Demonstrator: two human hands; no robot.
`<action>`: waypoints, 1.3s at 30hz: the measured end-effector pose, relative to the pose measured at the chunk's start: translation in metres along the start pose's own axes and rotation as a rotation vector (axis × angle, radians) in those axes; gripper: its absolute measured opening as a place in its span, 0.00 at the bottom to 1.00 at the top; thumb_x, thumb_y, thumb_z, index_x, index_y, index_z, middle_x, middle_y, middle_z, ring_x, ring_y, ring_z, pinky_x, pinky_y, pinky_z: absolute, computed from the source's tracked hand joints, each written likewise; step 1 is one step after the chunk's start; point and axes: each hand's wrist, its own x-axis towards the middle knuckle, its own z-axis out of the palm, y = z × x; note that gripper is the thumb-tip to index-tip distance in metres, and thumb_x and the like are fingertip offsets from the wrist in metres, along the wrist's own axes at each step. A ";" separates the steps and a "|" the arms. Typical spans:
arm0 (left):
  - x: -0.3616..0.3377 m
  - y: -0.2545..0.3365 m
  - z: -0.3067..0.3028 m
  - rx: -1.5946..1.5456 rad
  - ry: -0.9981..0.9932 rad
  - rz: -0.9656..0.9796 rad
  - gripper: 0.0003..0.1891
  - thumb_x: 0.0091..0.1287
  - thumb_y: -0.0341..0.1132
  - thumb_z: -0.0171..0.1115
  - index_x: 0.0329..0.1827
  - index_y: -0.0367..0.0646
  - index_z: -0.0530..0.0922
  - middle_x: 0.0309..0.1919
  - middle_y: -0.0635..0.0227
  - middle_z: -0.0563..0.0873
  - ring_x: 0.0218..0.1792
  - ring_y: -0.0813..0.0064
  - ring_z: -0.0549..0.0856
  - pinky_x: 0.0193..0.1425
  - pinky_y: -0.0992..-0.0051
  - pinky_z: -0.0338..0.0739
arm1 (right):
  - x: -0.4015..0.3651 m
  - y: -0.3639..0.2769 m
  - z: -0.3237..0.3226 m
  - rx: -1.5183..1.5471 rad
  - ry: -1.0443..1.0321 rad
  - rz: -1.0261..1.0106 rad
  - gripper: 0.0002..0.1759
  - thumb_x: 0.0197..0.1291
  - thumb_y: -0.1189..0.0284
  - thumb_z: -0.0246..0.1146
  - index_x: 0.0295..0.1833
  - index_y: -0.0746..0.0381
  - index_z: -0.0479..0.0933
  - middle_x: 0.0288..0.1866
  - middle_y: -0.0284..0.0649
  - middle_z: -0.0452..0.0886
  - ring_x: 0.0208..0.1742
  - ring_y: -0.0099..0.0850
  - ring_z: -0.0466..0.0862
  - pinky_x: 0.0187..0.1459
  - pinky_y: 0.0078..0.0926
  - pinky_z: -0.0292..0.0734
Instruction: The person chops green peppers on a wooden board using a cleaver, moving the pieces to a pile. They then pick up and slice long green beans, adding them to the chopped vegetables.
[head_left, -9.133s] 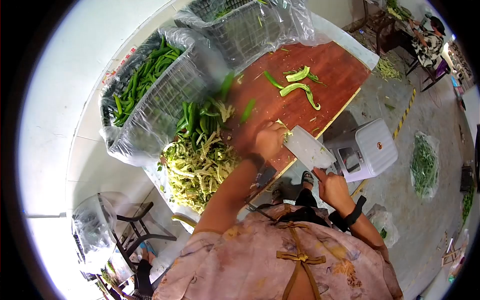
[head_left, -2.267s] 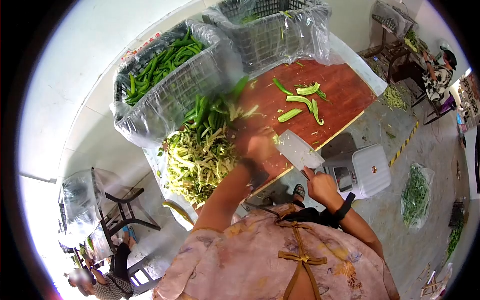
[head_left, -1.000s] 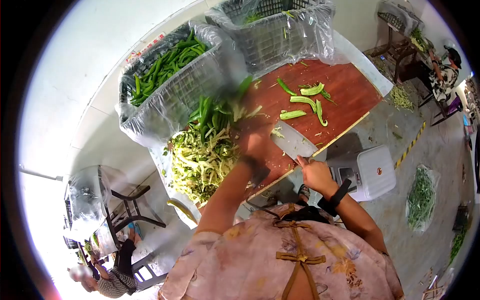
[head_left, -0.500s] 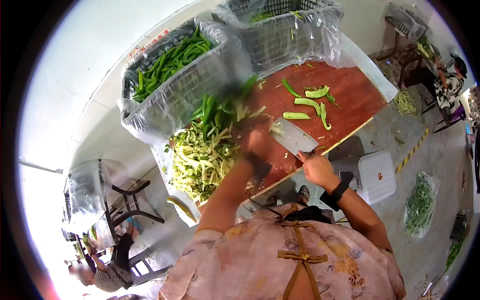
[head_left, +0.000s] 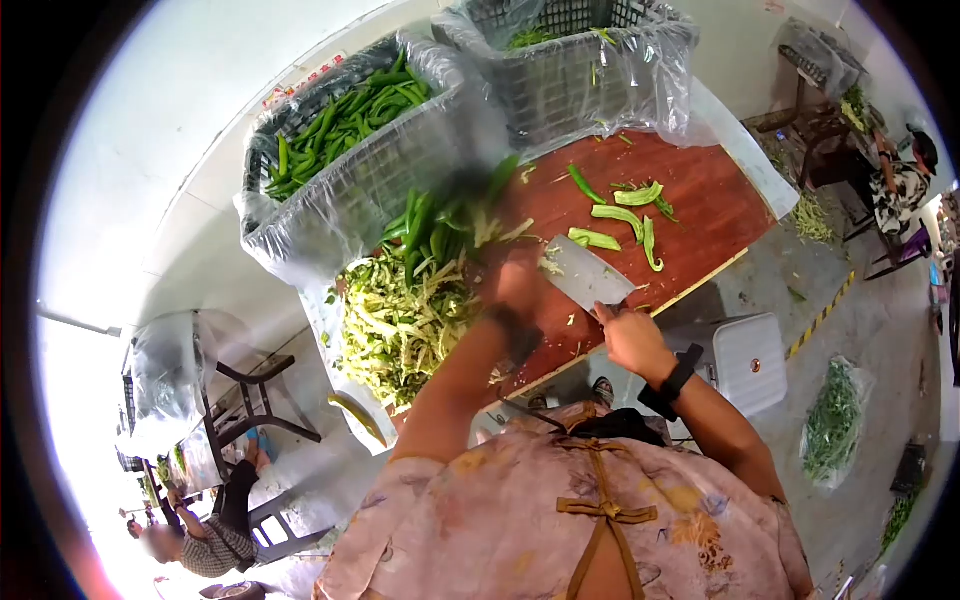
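Observation:
My right hand (head_left: 634,340) grips the handle of a wide cleaver (head_left: 590,275), whose blade lies over the red board (head_left: 700,240). To the left, my left hand (head_left: 515,285) is blurred, beside the cleaver's tip and the pile; its fingers cannot be made out. Shredded pale green scraps (head_left: 395,330) are heaped at the board's left, with whole green peppers (head_left: 425,230) on top of their far side. Split pepper pieces (head_left: 618,215) and a whole green pepper (head_left: 582,183) lie beyond the blade.
A plastic-lined crate of green peppers (head_left: 350,125) stands behind the pile, and another lined crate (head_left: 590,85) beside it. A white lidded box (head_left: 750,365) is right of my right hand. Bagged greens (head_left: 835,420) lie on the floor. Other people sit far left and right.
The view has shifted slightly. The pale pepper piece nearest the blade now lies at a different slant. Both hands and the cleaver stay in nearly the same place.

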 end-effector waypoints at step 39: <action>-0.036 0.021 -0.002 -0.555 0.205 0.313 0.05 0.62 0.35 0.58 0.37 0.45 0.78 0.34 0.59 0.80 0.34 0.63 0.81 0.33 0.65 0.74 | -0.093 0.014 -0.009 0.230 0.189 0.221 0.24 0.52 0.73 0.63 0.57 0.57 0.76 0.28 0.54 0.81 0.30 0.52 0.82 0.34 0.49 0.76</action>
